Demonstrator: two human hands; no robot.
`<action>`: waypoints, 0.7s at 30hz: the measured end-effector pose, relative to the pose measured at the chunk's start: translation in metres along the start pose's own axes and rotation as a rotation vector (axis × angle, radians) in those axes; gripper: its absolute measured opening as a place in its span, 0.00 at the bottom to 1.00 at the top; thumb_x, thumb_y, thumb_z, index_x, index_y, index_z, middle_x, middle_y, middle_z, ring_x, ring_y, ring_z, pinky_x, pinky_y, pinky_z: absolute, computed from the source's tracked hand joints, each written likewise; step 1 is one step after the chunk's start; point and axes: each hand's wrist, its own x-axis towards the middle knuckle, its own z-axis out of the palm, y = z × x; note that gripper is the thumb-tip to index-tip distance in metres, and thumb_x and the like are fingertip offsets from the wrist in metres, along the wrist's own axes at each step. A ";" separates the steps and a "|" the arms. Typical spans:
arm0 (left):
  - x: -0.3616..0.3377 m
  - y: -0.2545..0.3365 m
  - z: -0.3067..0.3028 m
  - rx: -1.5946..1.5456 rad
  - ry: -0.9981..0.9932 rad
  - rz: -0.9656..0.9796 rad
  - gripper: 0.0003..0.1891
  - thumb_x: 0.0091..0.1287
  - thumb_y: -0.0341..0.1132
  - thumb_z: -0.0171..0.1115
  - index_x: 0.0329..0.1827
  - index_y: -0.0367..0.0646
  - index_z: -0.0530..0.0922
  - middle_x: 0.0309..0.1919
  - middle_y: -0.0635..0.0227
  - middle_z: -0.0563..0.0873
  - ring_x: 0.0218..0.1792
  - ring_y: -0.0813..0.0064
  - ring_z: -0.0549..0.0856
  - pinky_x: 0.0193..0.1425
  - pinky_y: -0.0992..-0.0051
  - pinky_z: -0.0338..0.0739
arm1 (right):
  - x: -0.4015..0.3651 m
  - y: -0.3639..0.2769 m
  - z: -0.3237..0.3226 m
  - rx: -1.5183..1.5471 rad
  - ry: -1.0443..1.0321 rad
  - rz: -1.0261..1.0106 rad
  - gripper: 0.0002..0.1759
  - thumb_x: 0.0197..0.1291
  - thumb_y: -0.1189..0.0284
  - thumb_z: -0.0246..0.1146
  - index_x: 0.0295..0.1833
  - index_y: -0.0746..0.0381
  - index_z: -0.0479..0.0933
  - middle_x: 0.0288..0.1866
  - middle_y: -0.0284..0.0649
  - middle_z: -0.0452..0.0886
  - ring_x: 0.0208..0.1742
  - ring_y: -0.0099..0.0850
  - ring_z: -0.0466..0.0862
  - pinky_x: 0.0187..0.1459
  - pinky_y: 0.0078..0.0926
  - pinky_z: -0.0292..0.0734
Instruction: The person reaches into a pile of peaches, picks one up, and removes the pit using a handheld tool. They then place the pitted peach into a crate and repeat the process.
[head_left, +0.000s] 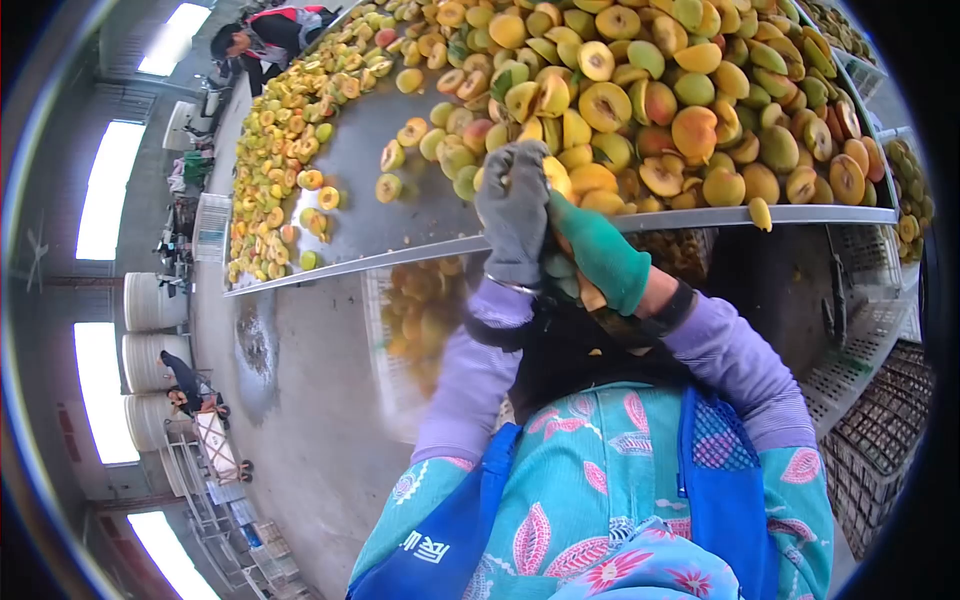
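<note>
My left hand (516, 212), in a grey glove, is closed at the near edge of the metal table (375, 205), beside the piled fruit. Against it on the right is my right hand (603, 250), in a green glove, its fingers curled. A yellow fruit piece (558, 176) shows at the top between the hands; the gloves hide most of what they grip. Halved and whole yellow-green fruit (610, 105) lies heaped just beyond them. One small yellow piece (760, 214) hangs over the table's metal rim.
Below the table edge stands a white crate (380, 340) with fruit, blurred. More crates (870, 430) are stacked at the right. A person (270, 40) bends at the table's far left end. Another person (190, 385) is by a cart near large white tubs (155, 302).
</note>
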 end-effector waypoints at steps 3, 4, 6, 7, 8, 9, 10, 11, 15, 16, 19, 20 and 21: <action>0.001 -0.002 -0.013 0.054 -0.251 -0.152 0.04 0.71 0.32 0.59 0.42 0.42 0.80 0.29 0.78 0.80 0.27 0.91 0.73 0.30 0.87 0.68 | 0.017 0.010 -0.037 -0.573 -0.010 -0.326 0.25 0.70 0.41 0.47 0.33 0.50 0.72 0.16 0.27 0.66 0.11 0.21 0.61 0.13 0.20 0.54; 0.002 0.001 -0.014 0.019 -0.230 -0.108 0.05 0.71 0.32 0.59 0.41 0.42 0.80 0.29 0.78 0.80 0.27 0.91 0.73 0.30 0.87 0.68 | 0.014 0.007 -0.033 -0.419 0.009 -0.192 0.24 0.70 0.42 0.47 0.34 0.49 0.73 0.16 0.27 0.66 0.12 0.21 0.61 0.14 0.20 0.55; -0.003 0.005 -0.011 -0.045 -0.206 -0.052 0.05 0.71 0.33 0.59 0.40 0.42 0.81 0.29 0.78 0.80 0.26 0.90 0.72 0.30 0.87 0.68 | 0.004 0.011 -0.014 -0.128 -0.083 -0.131 0.23 0.71 0.45 0.47 0.36 0.52 0.72 0.17 0.29 0.68 0.12 0.23 0.65 0.13 0.23 0.58; -0.006 0.005 -0.009 -0.038 -0.148 -0.028 0.05 0.71 0.33 0.59 0.40 0.42 0.81 0.28 0.78 0.80 0.26 0.90 0.72 0.29 0.87 0.68 | -0.001 0.013 -0.005 0.019 -0.123 -0.104 0.23 0.72 0.46 0.47 0.37 0.53 0.72 0.17 0.29 0.69 0.12 0.24 0.67 0.12 0.25 0.59; -0.008 0.005 -0.006 -0.033 -0.095 -0.002 0.06 0.71 0.33 0.59 0.40 0.42 0.81 0.28 0.78 0.80 0.26 0.90 0.73 0.29 0.87 0.68 | -0.010 0.010 0.006 -0.006 -0.080 -0.122 0.23 0.71 0.45 0.48 0.37 0.52 0.72 0.17 0.31 0.69 0.11 0.25 0.66 0.11 0.25 0.59; -0.008 0.006 -0.004 -0.026 -0.046 0.023 0.06 0.71 0.33 0.59 0.39 0.41 0.82 0.28 0.78 0.80 0.26 0.90 0.73 0.29 0.87 0.68 | -0.024 0.003 0.014 -0.235 0.078 -0.128 0.23 0.70 0.44 0.48 0.38 0.52 0.71 0.18 0.32 0.70 0.13 0.24 0.67 0.12 0.24 0.59; -0.004 0.011 -0.007 0.082 -0.117 0.000 0.08 0.71 0.34 0.59 0.39 0.40 0.83 0.27 0.77 0.81 0.27 0.89 0.74 0.30 0.86 0.68 | -0.016 0.012 0.004 -0.460 0.155 -0.276 0.23 0.70 0.44 0.48 0.38 0.52 0.71 0.19 0.32 0.70 0.13 0.24 0.68 0.12 0.24 0.59; -0.001 0.011 -0.013 0.134 -0.173 -0.068 0.08 0.71 0.34 0.59 0.40 0.39 0.83 0.27 0.77 0.81 0.27 0.89 0.74 0.31 0.85 0.69 | -0.010 0.016 -0.001 -0.690 0.228 -0.416 0.23 0.70 0.44 0.48 0.38 0.53 0.71 0.20 0.32 0.70 0.14 0.25 0.68 0.12 0.24 0.59; 0.006 0.001 -0.018 0.042 -0.262 -0.125 0.11 0.72 0.34 0.56 0.42 0.37 0.83 0.31 0.73 0.83 0.31 0.86 0.77 0.36 0.84 0.72 | -0.017 0.002 0.001 -0.171 0.004 -0.091 0.28 0.71 0.47 0.49 0.37 0.62 0.75 0.19 0.32 0.73 0.17 0.24 0.73 0.17 0.24 0.65; 0.002 -0.002 -0.015 -0.056 -0.222 -0.153 0.11 0.72 0.34 0.55 0.42 0.36 0.83 0.32 0.72 0.84 0.31 0.85 0.77 0.36 0.83 0.73 | -0.014 0.003 0.003 -0.310 0.084 -0.177 0.28 0.71 0.48 0.50 0.37 0.63 0.75 0.20 0.33 0.73 0.18 0.24 0.73 0.18 0.25 0.66; -0.006 -0.018 -0.010 -0.181 -0.116 -0.055 0.14 0.74 0.37 0.53 0.44 0.36 0.83 0.35 0.69 0.84 0.34 0.82 0.79 0.39 0.81 0.75 | 0.004 0.014 -0.015 -0.869 0.337 -0.518 0.27 0.71 0.50 0.51 0.39 0.66 0.78 0.22 0.37 0.77 0.19 0.26 0.74 0.22 0.27 0.69; -0.008 -0.020 -0.006 -0.200 -0.077 -0.014 0.14 0.74 0.38 0.53 0.45 0.36 0.83 0.35 0.69 0.84 0.34 0.82 0.79 0.39 0.81 0.75 | 0.014 0.022 -0.021 -1.009 0.429 -0.706 0.28 0.71 0.50 0.51 0.40 0.66 0.78 0.22 0.38 0.77 0.19 0.27 0.74 0.22 0.27 0.70; -0.010 -0.021 -0.005 -0.214 -0.035 0.022 0.15 0.75 0.38 0.52 0.45 0.36 0.83 0.35 0.70 0.84 0.34 0.82 0.79 0.39 0.80 0.75 | 0.024 0.032 -0.027 -1.141 0.519 -0.890 0.28 0.71 0.49 0.50 0.40 0.66 0.78 0.23 0.38 0.78 0.19 0.27 0.75 0.22 0.27 0.70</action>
